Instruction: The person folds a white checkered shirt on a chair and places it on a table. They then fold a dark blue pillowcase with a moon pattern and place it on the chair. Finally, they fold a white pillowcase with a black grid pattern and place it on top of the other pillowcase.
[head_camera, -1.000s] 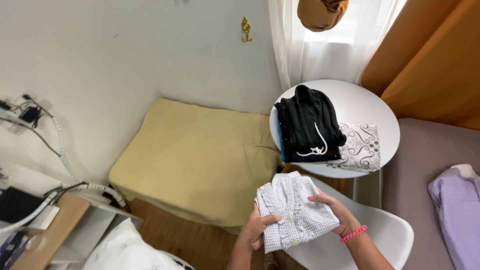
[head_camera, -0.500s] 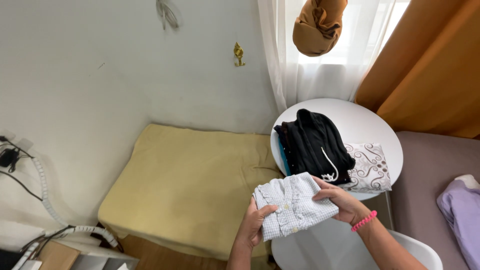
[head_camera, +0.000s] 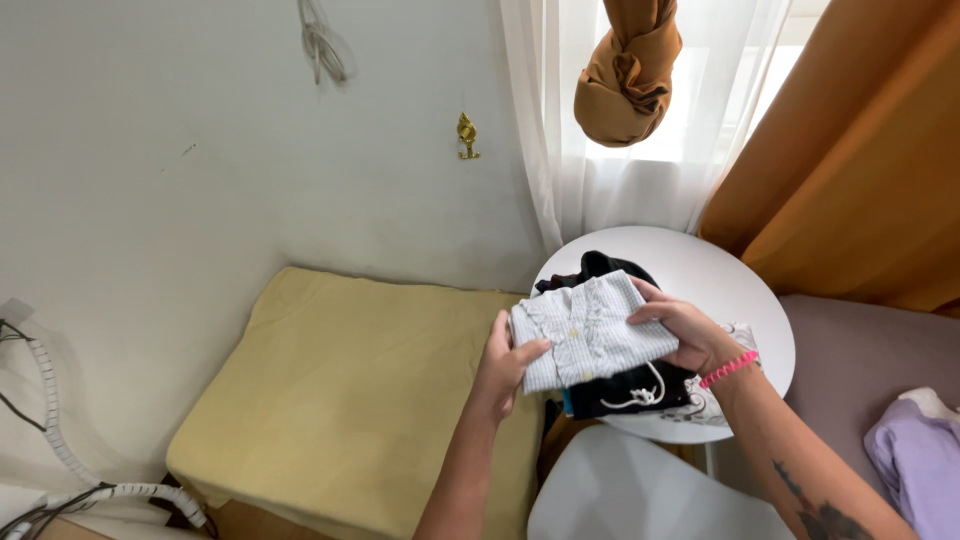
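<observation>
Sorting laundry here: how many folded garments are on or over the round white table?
3: a folded pale striped shirt held in both hands above a folded black garment with a white drawstring, which lies on a white patterned cloth. More may be hidden beneath.

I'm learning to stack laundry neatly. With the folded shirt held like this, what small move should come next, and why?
Probably lower it straight down. Both hands, left and right, hold the folded pale striped shirt right over the black folded garment with the white drawstring on the round white table. It already looks roughly lined up with that pile, so setting it flat should keep the fold intact.
</observation>
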